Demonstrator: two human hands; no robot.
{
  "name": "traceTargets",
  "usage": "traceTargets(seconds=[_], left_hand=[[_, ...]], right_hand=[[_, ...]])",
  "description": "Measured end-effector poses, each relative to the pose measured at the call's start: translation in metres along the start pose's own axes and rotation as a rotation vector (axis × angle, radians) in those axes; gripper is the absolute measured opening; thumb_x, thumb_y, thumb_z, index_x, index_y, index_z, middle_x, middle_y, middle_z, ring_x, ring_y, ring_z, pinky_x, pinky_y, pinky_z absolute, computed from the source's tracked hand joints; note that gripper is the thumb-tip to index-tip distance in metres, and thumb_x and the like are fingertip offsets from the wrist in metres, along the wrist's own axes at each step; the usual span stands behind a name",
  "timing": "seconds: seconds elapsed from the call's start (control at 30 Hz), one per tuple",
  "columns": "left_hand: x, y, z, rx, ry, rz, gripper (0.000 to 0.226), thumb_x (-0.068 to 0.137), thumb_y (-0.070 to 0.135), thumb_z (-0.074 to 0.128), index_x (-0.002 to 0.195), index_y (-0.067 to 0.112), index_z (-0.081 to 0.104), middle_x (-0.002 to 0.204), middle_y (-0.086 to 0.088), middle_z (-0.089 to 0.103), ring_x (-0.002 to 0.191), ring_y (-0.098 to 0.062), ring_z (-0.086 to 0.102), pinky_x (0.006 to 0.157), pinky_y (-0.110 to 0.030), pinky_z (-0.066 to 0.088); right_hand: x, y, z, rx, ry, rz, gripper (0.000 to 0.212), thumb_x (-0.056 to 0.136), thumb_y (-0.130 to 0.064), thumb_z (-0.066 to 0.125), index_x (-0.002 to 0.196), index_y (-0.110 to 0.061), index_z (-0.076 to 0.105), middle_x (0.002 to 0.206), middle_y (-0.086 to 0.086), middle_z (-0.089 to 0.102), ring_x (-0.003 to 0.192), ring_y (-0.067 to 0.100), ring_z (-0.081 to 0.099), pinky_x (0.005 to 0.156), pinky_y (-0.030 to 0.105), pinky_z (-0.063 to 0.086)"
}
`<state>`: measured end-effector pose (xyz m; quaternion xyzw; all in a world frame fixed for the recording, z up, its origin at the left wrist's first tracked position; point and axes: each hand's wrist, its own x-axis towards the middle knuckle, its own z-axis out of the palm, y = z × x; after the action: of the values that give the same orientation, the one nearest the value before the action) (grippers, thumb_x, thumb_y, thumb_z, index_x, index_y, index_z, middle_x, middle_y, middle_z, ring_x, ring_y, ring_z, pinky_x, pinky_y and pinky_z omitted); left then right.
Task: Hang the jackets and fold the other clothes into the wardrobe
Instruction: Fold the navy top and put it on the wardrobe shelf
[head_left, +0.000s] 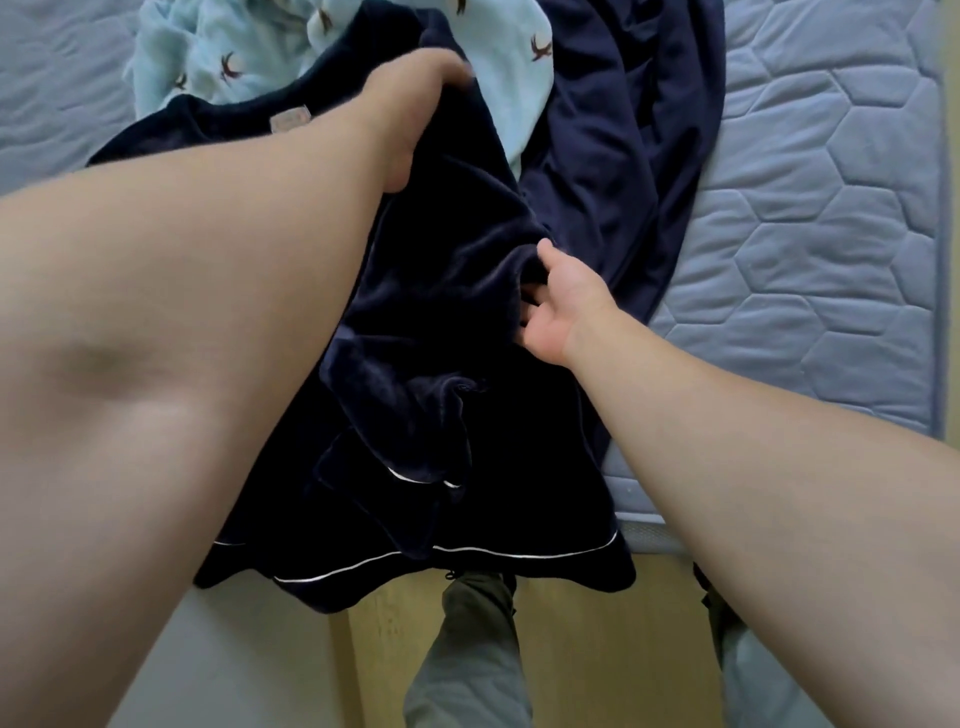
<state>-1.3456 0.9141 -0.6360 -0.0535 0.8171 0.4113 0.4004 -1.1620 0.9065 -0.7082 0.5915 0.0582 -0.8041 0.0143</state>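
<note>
The left hand (410, 109) grips the navy garment (441, 364) near its top. The right hand (558, 312) curls its fingers into a fold at the middle. The garment lies on the mattress (831, 208), hem over the edge. It seems to be getting lifted for sorting; next it needs shaking out flat.

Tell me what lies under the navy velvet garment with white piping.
A light blue bird-print garment and a smoother navy cloth peek out beneath the velvet garment, on the mattress. Anything under its middle is covered.
</note>
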Motion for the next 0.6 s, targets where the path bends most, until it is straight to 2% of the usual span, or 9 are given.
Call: traceTargets(seconds=[0.07,0.1,0.13,0.2,0.27,0.33,0.43,0.5,0.6], left_hand=[[0.008,-0.004,0.0,-0.001,0.077,-0.015,0.086,0.08,0.036,0.08,0.151,0.017,0.036,0.132,-0.01,0.061,0.113,-0.032,0.062,0.097,-0.041,0.051],[0.008,-0.008,0.0,0.118,0.166,0.038,0.102,0.077,0.027,0.084,0.156,0.012,0.02,0.143,-0.016,0.05,0.123,-0.037,0.055,0.104,-0.042,0.046],[0.015,-0.014,-0.002,0.272,0.183,0.135,0.104,0.078,0.022,0.083,0.157,0.008,0.016,0.148,-0.02,0.045,0.129,-0.039,0.05,0.107,-0.041,0.042],[0.022,-0.025,-0.008,0.012,0.211,0.04,0.063,0.091,0.036,0.069,0.144,0.011,0.046,0.136,-0.015,0.058,0.122,-0.034,0.057,0.104,-0.039,0.047],[0.014,-0.044,-0.02,0.011,0.214,0.024,0.038,0.093,0.049,0.063,0.111,0.017,0.069,0.113,-0.005,0.07,0.104,-0.026,0.066,0.095,-0.04,0.054],[0.002,-0.058,-0.026,-0.165,0.212,-0.014,0.04,0.084,0.054,0.071,0.09,0.015,0.07,0.1,-0.003,0.074,0.094,-0.023,0.07,0.089,-0.043,0.058],[-0.02,-0.082,-0.038,-0.23,0.235,-0.018,0.057,0.07,0.06,0.077,0.099,0.011,0.07,0.099,0.0,0.075,0.092,-0.019,0.071,0.085,-0.039,0.059],[-0.045,-0.112,-0.05,-0.012,0.28,-0.029,0.065,0.062,0.062,0.079,0.11,0.02,0.065,0.103,0.009,0.068,0.097,-0.013,0.067,0.081,-0.029,0.055],[-0.083,-0.17,-0.082,0.529,0.201,-0.135,0.092,0.054,0.064,0.084,0.129,0.024,0.051,0.122,0.007,0.056,0.108,-0.015,0.058,0.095,-0.036,0.051]], right_hand=[[0.002,0.002,0.002,0.008,0.019,-0.002,0.036,0.1,-0.029,0.059,0.134,-0.015,0.056,0.115,0.012,0.07,0.096,0.033,0.072,0.078,0.051,0.06],[0.004,0.002,0.003,0.004,0.028,-0.009,0.035,0.101,-0.025,0.058,0.134,-0.014,0.056,0.114,0.013,0.071,0.096,0.032,0.072,0.08,0.05,0.06],[0.006,0.002,0.003,-0.011,0.037,-0.019,0.033,0.101,-0.022,0.058,0.133,-0.013,0.057,0.113,0.013,0.071,0.096,0.032,0.071,0.083,0.049,0.06],[0.011,0.002,0.003,-0.057,0.055,-0.036,0.031,0.101,-0.019,0.057,0.131,-0.011,0.059,0.113,0.014,0.071,0.097,0.031,0.07,0.086,0.048,0.058],[0.015,0.001,0.003,-0.115,0.091,-0.048,0.03,0.099,-0.019,0.06,0.129,-0.013,0.061,0.112,0.014,0.071,0.096,0.032,0.07,0.088,0.051,0.057],[0.016,0.0,0.004,-0.149,0.097,-0.048,0.032,0.098,-0.022,0.061,0.128,-0.014,0.061,0.112,0.014,0.071,0.097,0.034,0.07,0.087,0.052,0.058],[0.013,0.001,0.006,-0.175,0.035,-0.018,0.039,0.092,-0.029,0.067,0.127,-0.014,0.063,0.113,0.015,0.072,0.101,0.037,0.069,0.089,0.051,0.056],[0.009,0.002,0.008,-0.173,0.015,-0.007,0.041,0.09,-0.031,0.07,0.126,-0.012,0.064,0.115,0.014,0.071,0.104,0.037,0.068,0.095,0.053,0.054],[0.004,0.004,0.009,-0.183,0.028,-0.035,0.039,0.094,-0.03,0.068,0.126,-0.008,0.062,0.117,0.014,0.07,0.103,0.032,0.069,0.094,0.049,0.055]])
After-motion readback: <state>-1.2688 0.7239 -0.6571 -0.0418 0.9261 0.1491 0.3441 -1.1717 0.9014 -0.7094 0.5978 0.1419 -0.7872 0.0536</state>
